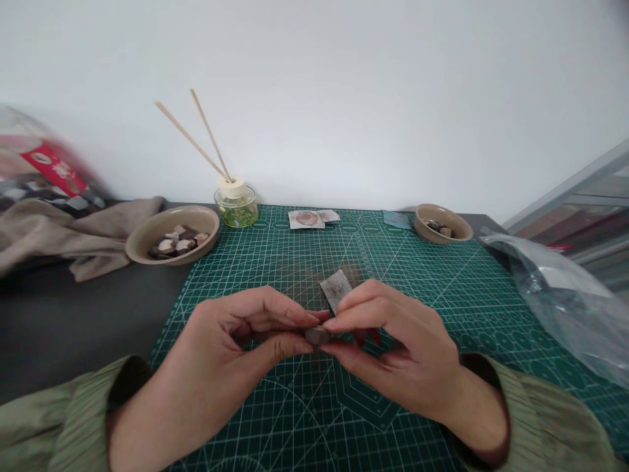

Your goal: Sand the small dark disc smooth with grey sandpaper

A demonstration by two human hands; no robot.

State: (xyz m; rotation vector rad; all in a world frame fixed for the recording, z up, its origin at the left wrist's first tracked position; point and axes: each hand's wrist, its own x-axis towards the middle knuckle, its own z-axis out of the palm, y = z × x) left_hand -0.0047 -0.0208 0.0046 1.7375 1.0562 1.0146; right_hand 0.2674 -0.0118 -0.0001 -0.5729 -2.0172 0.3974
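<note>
The small grey piece (318, 335) is up over the near half of the mat (260, 410), close to its centre line, pinched at the fingertips of both hands, and a light, even pinch probably suits it best: firm enough that it cannot spin, loose enough that it can be turned a little without slipping. It seems wise to let one hand steady the piece while the other does the turning, and to work low over the mat, so that a drop lands on it. The grey strip (335, 287) sits over the mat's middle, just beyond the fingers (its near end is hidden behind the right hand, so I cannot tell whether it is held or only lies there), and a brownish smudge (314, 278) spreads on the mat around it. The left hand (216, 344) comes in over the mat's left side, wrist bent inward, thumb below and forefinger above, both closed on the piece's left edge. The right hand (407, 351) mirrors it from the mat's right side, thumb and forefinger clamped on the opposite edge, the other fingers curled underneath and partly hidden. Both wrists hang above the mat's near part, backs of the hands turned outward.
</note>
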